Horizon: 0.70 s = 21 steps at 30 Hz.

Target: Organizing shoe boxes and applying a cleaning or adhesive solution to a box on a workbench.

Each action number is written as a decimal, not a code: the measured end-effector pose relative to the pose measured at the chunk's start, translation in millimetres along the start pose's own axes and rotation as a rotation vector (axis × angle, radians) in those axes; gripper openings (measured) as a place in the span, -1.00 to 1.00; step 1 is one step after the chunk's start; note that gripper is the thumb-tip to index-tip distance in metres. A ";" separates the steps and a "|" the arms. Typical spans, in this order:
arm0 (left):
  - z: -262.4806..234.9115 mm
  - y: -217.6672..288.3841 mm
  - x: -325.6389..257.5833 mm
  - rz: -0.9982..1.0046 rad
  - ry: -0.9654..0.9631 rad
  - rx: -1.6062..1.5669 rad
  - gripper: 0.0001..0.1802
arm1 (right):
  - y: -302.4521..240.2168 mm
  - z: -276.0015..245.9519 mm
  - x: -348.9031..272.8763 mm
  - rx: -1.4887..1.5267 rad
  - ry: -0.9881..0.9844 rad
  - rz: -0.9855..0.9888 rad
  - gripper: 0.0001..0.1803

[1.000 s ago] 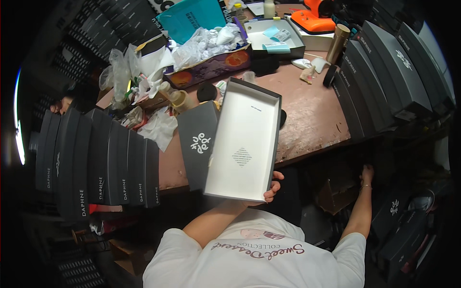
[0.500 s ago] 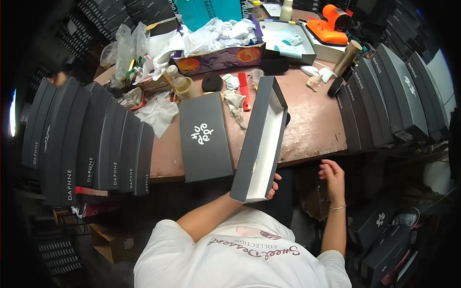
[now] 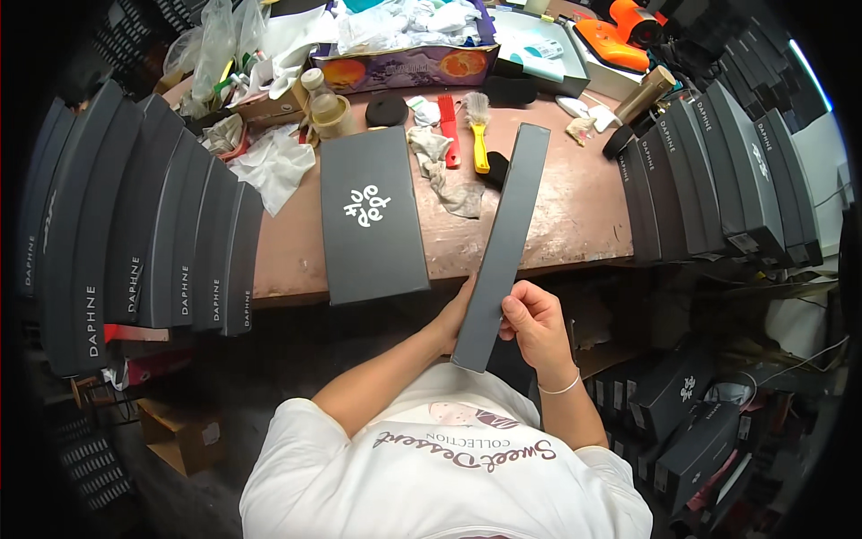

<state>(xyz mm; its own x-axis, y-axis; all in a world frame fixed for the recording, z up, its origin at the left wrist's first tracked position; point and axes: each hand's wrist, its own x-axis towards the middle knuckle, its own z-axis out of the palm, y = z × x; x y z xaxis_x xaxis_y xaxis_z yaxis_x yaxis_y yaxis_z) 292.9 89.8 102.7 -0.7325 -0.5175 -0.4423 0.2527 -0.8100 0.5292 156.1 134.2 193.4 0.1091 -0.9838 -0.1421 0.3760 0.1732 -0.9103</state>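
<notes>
A dark grey flat box lid with a white emblem lies on the bench. Just to the right of this lid, a long dark grey box part stands on its edge, tilted, and both hands hold its near end. Left of the lid, a row of dark boxes with white lettering stands upright. Far right of it is a second dark row. Behind it lies a purple carton with orange pictures.

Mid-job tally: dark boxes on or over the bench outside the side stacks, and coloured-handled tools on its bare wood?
Loose boxes: 2 (flat dark grey cardboard box with white logo; edge-on dark grey cardboard box in left hand and right hand)
Handled tools: 2 (red-handled tool; yellow-handled bristle brush)
Total: 4
</notes>
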 end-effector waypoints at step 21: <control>26.9 -2.8 -17.8 0.530 0.235 0.029 -0.44 | 11.5 -63.3 -59.2 0.240 0.404 -0.176 -0.47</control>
<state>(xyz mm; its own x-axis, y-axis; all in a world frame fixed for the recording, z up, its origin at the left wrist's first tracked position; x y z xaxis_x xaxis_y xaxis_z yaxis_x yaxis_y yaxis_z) 288.2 108.6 128.6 -0.3497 -0.9003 -0.2590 0.5268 -0.4176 0.7403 95.7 191.5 166.7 -0.3217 -0.9301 -0.1771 0.5634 -0.0378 -0.8253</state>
